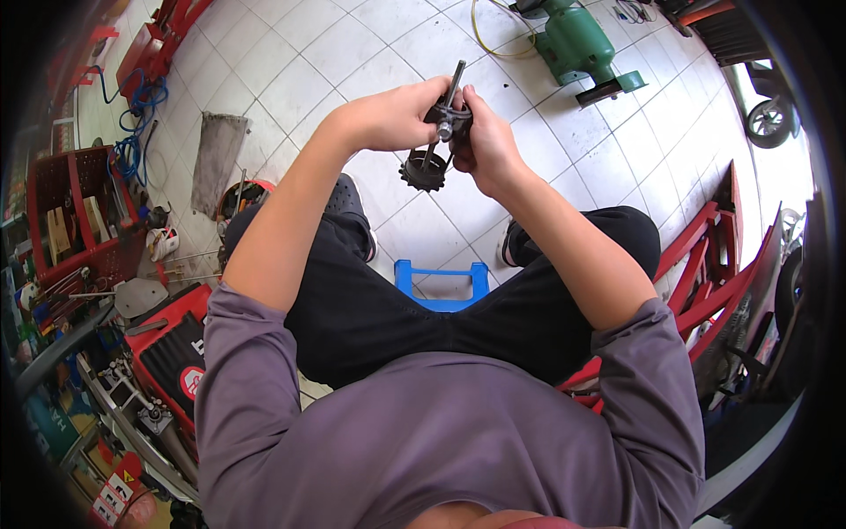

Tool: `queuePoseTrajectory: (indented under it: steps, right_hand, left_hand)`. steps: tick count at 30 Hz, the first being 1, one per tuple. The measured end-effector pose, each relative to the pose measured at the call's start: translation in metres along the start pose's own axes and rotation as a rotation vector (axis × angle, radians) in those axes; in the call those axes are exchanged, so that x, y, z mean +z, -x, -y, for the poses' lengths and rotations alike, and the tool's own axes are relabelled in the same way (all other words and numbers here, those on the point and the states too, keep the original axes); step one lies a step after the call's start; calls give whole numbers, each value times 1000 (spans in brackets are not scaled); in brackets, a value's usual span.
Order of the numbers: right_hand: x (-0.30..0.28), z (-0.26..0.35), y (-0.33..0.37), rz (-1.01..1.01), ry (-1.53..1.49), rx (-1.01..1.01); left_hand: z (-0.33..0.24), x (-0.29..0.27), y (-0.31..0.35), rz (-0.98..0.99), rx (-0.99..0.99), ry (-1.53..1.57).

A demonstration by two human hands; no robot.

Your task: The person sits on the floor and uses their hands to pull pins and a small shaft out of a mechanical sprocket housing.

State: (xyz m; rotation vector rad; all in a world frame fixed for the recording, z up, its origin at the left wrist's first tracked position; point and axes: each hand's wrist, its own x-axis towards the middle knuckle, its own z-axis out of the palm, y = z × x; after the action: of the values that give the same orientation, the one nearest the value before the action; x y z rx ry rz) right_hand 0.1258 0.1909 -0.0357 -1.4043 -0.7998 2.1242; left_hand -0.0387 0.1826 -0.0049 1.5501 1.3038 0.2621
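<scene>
Held between both hands, out in front of my knees, is a dark metal gear puller with a screw rod sticking up and away. At its lower end, between its legs, sits a black toothed ring, tilted, with an open middle. My left hand closes on the puller's left side, its fingers curled near the rod. On the other side my right hand wraps round the puller's body, thumb up along it. Some of the fingertips, and the parts they cover, are hidden.
Below lies a white tiled floor. A blue stool shows between my legs. A green motor-like machine stands at the far right. Red metal frames are to the right; a red tool rack and a red case crowd the left.
</scene>
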Motion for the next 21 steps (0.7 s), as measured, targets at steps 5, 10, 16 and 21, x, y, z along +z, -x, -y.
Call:
queuePoseTrajectory:
  steps: [5,10,16,21]
  right_hand:
    - [-3,-2,-4,59,-148,73]
    - [-15,-4,-22,53,-105,24]
    - [-39,30,-43,2,-5,-200]
    - [-43,67,-31,157,37,-393]
  left_hand:
    - [-4,-3,5,8,55,107]
    - [-2,-11,11,-20,93,167]
    - [34,-5,-4,-260,55,-427]
    - [131,50,-37,-263,-153,-517]
